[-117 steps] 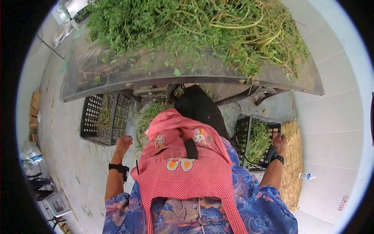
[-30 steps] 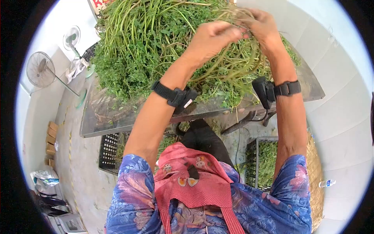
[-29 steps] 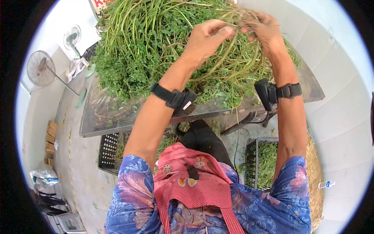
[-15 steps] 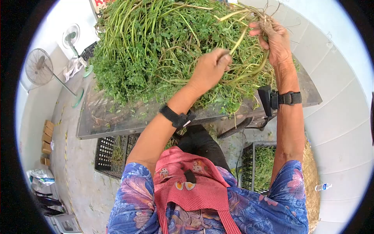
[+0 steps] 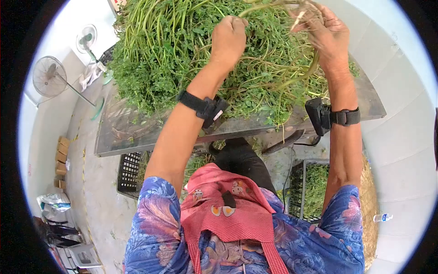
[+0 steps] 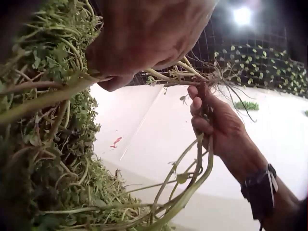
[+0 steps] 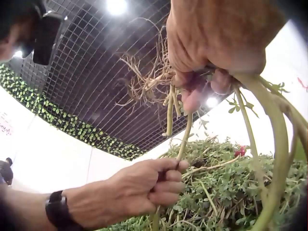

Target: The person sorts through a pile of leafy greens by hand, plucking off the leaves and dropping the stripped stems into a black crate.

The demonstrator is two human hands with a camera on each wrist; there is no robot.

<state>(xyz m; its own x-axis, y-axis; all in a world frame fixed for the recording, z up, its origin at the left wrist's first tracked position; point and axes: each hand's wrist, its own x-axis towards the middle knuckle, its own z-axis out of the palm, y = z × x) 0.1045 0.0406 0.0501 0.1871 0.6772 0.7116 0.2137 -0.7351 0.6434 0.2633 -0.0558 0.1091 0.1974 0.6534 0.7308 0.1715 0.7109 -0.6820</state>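
Note:
My right hand (image 5: 331, 43) grips the base of an uprooted leafy plant above the right end of the green heap (image 5: 182, 59). A tangle of pale roots (image 7: 149, 86) sticks out of that grip, and thick green stems (image 6: 195, 180) bend down from it to the heap. My left hand (image 5: 228, 41), to the left of it, has its fingers curled round one stem. In the right wrist view, that stem (image 7: 185, 137) runs between the two hands. The left wrist view shows its far part (image 6: 48, 98) coming out beyond the left hand.
The heap lies on a dark table (image 5: 150, 144) with a raised front edge. Below stand black crates (image 5: 130, 176), the right one (image 5: 296, 189) holding greens. A straw mat (image 5: 368, 205) and a water bottle (image 5: 382, 217) are at the right; fans (image 5: 49, 76) stand at the left.
Both hands came up from beside the crates to the heap and met at the plant. Over the last half second the left hand moved up and left along with a stem, away from the right.

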